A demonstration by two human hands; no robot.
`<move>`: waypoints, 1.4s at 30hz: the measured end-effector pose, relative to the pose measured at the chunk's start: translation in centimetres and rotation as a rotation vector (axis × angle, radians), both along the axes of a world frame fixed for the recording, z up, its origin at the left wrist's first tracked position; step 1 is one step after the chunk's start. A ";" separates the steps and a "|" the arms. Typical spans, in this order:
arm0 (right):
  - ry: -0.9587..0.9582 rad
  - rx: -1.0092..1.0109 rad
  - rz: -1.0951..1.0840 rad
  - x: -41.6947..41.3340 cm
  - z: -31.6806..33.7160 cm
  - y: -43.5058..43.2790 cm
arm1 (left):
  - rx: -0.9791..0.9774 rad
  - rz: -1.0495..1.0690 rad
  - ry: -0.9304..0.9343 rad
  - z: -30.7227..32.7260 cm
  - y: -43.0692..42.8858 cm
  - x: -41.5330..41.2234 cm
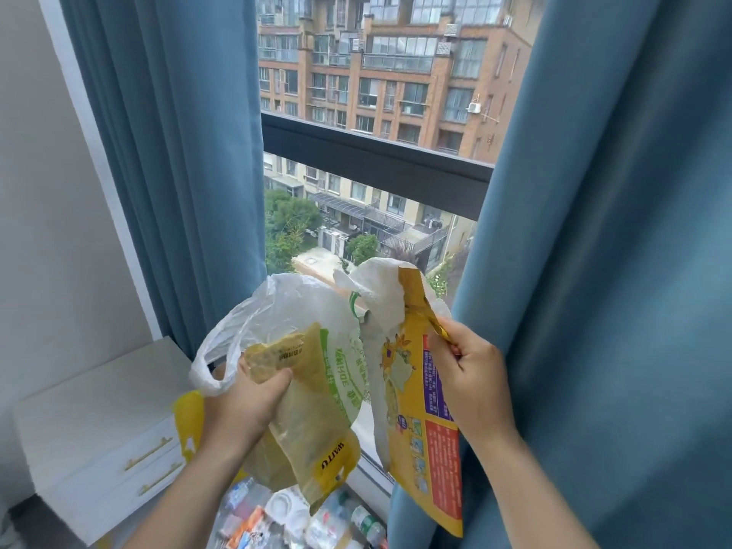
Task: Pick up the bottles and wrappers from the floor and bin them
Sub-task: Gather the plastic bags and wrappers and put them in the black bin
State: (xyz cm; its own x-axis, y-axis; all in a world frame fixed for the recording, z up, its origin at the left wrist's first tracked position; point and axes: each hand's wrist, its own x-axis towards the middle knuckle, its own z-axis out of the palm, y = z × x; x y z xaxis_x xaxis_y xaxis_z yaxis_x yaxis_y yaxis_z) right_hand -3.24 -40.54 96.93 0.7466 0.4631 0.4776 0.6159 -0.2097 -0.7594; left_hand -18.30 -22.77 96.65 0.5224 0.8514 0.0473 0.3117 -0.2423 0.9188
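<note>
Yellow translucent wrapper (313,422) clamped in left hand (241,406) grip, yellow printed wrapper (431,449) pinched in right hand (471,378) grip, two wrappers

We note carrier bag (277,311): thin whitish translucent plastic film, crinkled, faint sheen. Yellow-tinted wrapper (309,422): see-through plastic, wrinkled, glossy in places. Printed pouch (431,441): stiffer plastic, glossy print outside, white matt lining inside. Curtains (614,231): blue cloth, matt, soft-looking. Drawer unit (91,390): white, smooth, matt; handles (149,453) look like brass-toned metal. Bottles (368,525) on floor: clear glossy plastic. Window rail (376,156): dark, matt; material we cannot tell.
</note>
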 end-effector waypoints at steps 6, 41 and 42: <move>0.014 0.047 -0.097 -2.2 0.0 0.8 | -0.043 -0.138 -0.038 -0.4 2.5 1.2; -0.032 0.157 -0.880 -19.8 -0.4 -9.6 | -0.014 -0.996 -0.205 0.5 -6.8 0.3; -0.031 0.151 -0.898 -20.1 -0.4 -10.0 | -0.015 -1.012 -0.212 0.3 -7.3 0.3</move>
